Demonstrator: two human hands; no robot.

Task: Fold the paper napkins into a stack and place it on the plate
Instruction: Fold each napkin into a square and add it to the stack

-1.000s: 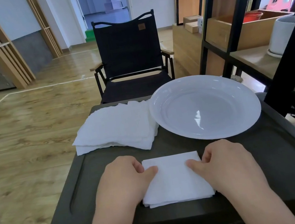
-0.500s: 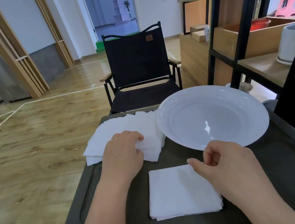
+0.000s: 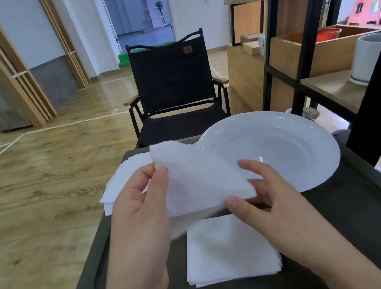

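Dark grey plastic table (image 3: 367,227): raised rim, grip slots at left and right edges; bears all items below.

Black folding chair (image 3: 174,88): wooden armrests, stands just beyond the table's far edge, facing the camera.

White plate (image 3: 294,149): round, deep well, on the table's far right portion.

Unfolded napkin pile (image 3: 124,179): white, far left of the table, partly hidden behind the lifted sheet; its right edge lies near the plate rim.

Lifted paper napkin (image 3: 197,176): single white sheet held in the air above the table, tilted, between pile and plate, overlapping the plate's left rim in view.

Folded napkin stack (image 3: 228,249): white, squared, flat on the near middle of the table, below the lifted sheet; not on the plate.

Left hand (image 3: 141,204): thumb and fingers pinch the sheet's left edge.

Right hand (image 3: 270,196): thumb and fingers pinch the sheet's lower right corner. Hands apart, both holding the same sheet.
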